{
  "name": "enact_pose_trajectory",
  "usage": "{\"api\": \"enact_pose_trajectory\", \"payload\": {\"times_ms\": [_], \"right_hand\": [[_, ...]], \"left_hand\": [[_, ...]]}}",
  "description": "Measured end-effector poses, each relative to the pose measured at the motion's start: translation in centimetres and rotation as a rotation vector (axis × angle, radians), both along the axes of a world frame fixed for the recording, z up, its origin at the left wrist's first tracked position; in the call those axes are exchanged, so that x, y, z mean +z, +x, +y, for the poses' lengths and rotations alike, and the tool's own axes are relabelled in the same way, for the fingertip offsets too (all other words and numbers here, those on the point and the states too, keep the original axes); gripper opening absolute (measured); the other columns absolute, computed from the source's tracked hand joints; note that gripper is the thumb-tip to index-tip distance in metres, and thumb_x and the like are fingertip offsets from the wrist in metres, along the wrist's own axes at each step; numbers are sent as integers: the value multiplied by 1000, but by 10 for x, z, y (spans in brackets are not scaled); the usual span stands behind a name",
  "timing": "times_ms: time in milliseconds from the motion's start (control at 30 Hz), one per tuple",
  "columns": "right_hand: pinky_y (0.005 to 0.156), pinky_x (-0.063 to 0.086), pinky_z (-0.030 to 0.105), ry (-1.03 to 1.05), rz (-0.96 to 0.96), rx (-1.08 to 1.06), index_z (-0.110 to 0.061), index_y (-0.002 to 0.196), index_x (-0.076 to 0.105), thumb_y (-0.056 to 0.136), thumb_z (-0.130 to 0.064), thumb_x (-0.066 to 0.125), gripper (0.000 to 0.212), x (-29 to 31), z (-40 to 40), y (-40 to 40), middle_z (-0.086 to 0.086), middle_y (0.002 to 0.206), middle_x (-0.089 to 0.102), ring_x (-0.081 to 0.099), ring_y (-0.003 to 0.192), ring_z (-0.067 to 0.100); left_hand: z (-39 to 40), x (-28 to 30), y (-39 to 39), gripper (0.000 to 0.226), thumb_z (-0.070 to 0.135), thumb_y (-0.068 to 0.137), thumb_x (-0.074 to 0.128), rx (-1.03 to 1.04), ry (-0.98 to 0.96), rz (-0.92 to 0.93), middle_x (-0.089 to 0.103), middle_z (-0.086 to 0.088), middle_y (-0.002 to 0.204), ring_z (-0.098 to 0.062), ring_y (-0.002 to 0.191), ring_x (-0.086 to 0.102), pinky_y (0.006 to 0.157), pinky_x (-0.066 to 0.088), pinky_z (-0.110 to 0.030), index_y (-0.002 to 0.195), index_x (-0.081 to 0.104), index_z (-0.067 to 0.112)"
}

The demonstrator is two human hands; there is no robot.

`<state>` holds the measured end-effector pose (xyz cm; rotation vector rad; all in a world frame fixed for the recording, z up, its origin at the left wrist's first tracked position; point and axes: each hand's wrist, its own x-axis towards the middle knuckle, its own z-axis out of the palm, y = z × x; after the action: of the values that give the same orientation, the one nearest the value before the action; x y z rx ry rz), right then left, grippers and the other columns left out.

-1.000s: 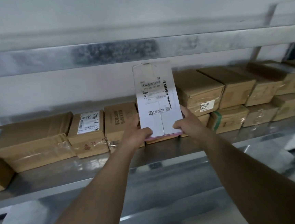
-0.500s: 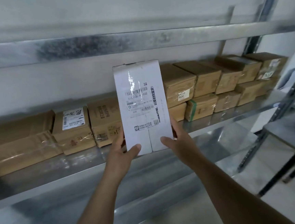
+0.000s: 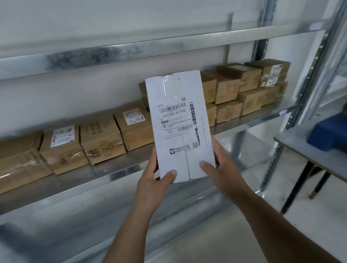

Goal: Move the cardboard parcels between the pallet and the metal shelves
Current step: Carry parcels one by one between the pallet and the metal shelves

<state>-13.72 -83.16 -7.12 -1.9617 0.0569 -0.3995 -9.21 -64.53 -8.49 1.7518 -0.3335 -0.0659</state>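
White parcel (image 3: 179,126) gripped between both hands (image 3: 152,183), off the shelf (image 3: 72,182).

White parcel (image 3: 180,126) hides boxes behind; blue object (image 3: 340,132) cut off.

My forearms, both bare to the frame's lower edge: no sleeves, gloves, watch or rings. Left grip (image 3: 152,185) and right grip (image 3: 222,169): short, unpainted thumbnails.
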Motion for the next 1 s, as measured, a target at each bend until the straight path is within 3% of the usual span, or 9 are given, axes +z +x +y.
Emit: {"api": "enact_pose_trajectory", "payload": {"times_ms": [100,200,267,367,533,667,767,900,1000], "right_hand": [[93,44,18,-3,-9,-47,-36,144,26,92,-15,54,63,1,-34,-34,-21,133,50,48,116,-8],[83,42,3,16,-13,-77,-39,143,26,93,-13,53,63,1,-67,-66,-22,133,49,46,114,-16],[92,45,15,23,-17,-116,-40,144,25,92,-13,54,64,-1,-89,-87,-22,134,49,47,119,-7],[99,44,30,33,-15,-173,-44,144,24,92,-15,55,67,-5,-123,-119,-24,135,49,48,122,1],[97,43,27,50,-9,-250,-48,142,23,93,-18,55,66,-10,-179,-174,-25,134,49,47,121,-3],[98,42,31,34,7,-347,-46,144,21,93,-19,54,66,-13,-218,-212,-25,135,46,46,120,0],[95,44,28,50,-10,-406,-46,144,19,93,-18,53,68,-16,-242,-240,-22,136,48,48,120,2],[75,53,22,62,-52,-456,-49,141,22,91,-19,54,67,-20,-273,-271,-24,130,52,55,113,4],[82,55,27,95,-108,-479,-44,141,25,90,-26,57,63,-24,-297,-295,-20,128,55,57,113,6]], "left_hand": [[-36,3,-24,76,20,84,67,-49,-8,-11,54,37,119,22,108,45,73,43,-3,138,27,57],[-73,3,-47,76,18,84,67,-88,-22,-16,54,39,117,20,109,46,79,45,-12,136,29,58],[-97,3,-62,77,16,84,67,-115,-25,-13,53,36,122,18,111,46,82,47,-17,137,29,57],[-134,1,-85,77,13,83,67,-176,-52,-6,54,31,124,18,110,46,72,46,-8,138,31,54],[-197,-1,-126,73,12,85,66,-291,-58,-19,56,29,124,12,113,48,73,42,-3,138,34,50],[-244,-5,-153,73,10,84,66,-361,-65,-12,55,35,118,22,103,48,70,40,1,122,36,64],[-276,-8,-168,74,15,83,67,-426,-21,-21,55,42,113,24,101,48,70,39,2,124,34,67],[-318,-12,-184,74,26,79,69,-492,3,-7,56,36,117,21,102,50,70,42,-2,135,32,56],[-352,-13,-195,73,26,80,67,-585,33,-14,56,35,118,15,107,50,81,44,-12,132,30,62]]}}
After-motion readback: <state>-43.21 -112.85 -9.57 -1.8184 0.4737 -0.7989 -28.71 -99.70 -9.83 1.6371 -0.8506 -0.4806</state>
